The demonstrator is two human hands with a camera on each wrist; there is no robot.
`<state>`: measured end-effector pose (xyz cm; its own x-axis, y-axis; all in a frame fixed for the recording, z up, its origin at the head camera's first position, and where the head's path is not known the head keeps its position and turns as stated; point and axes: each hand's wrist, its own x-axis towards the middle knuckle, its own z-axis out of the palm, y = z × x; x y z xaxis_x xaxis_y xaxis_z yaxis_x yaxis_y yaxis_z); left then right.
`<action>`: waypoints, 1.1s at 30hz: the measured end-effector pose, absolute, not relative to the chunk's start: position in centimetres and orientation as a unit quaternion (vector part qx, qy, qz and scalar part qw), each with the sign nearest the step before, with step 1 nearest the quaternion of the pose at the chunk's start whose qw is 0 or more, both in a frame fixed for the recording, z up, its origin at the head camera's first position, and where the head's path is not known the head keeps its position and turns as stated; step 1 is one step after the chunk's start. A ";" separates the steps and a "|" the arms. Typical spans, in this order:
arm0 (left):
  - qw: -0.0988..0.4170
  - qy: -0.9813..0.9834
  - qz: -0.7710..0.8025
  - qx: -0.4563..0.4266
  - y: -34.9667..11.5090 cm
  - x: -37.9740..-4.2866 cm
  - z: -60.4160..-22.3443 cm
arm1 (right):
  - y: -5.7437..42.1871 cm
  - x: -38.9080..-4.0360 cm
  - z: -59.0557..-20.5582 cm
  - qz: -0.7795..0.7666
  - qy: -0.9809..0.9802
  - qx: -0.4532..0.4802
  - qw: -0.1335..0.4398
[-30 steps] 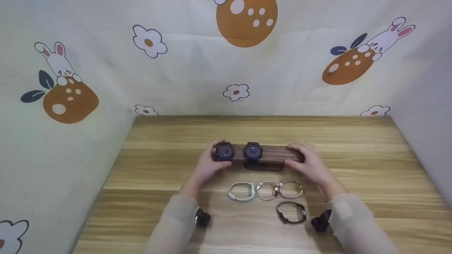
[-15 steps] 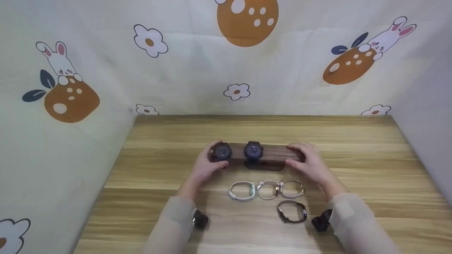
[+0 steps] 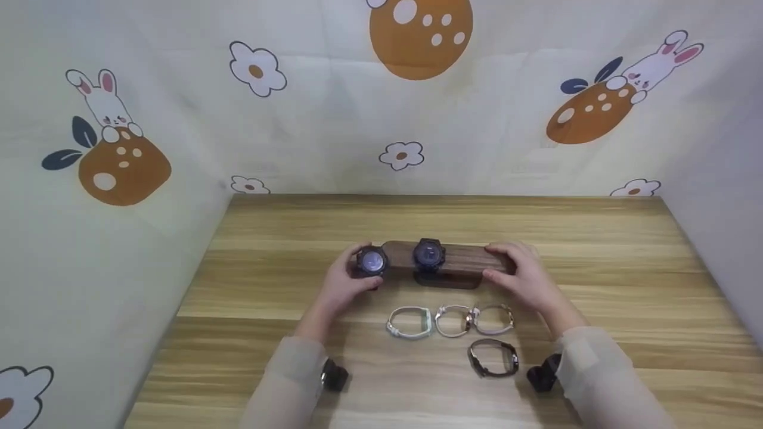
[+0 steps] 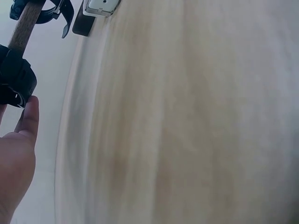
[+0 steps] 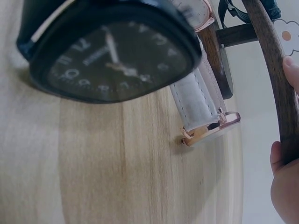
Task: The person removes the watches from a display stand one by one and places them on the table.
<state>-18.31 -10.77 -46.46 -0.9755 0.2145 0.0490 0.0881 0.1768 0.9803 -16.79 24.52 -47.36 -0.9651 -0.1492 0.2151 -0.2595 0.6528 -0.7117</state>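
My left hand (image 3: 341, 285) pinches a black digital watch (image 3: 372, 261) by its strap, at the left end of a dark wooden watch stand (image 3: 465, 258). In the left wrist view this watch (image 4: 16, 77) is at the tip of the stand's bar (image 4: 27, 28); whether it still encircles the bar cannot be told. A second black watch (image 3: 429, 254) sits around the bar near its middle. My right hand (image 3: 521, 268) grips the bar's right end, thumb in front and fingers behind. The right wrist view shows its thumb and fingertip against the bar (image 5: 280, 84).
In front of the stand, a mint-and-white watch (image 3: 409, 323), a white-strapped watch (image 3: 453, 322) and a pale watch with gold trim (image 3: 493, 320) lie in a row. Nearer me is a black watch (image 3: 493, 358). Patterned cloth (image 3: 322, 119) walls the wooden table (image 3: 286, 232).
My left hand has moved slightly left, sliding the left watch to the bar's end and tilting it, so its face now catches light. The right hand and stand have stayed put.
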 end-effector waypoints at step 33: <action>0.025 0.719 0.674 0.166 -9.7 -17.6 -48.1 | 24.6 -16.9 -47.5 0.412 -0.904 0.101 0.052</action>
<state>-17.60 -9.74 -48.09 -0.9434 0.2725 0.1889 0.2062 0.0359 0.9779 -16.88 24.60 -47.46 -0.9743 -0.1388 0.1773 -0.2249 0.6398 -0.7349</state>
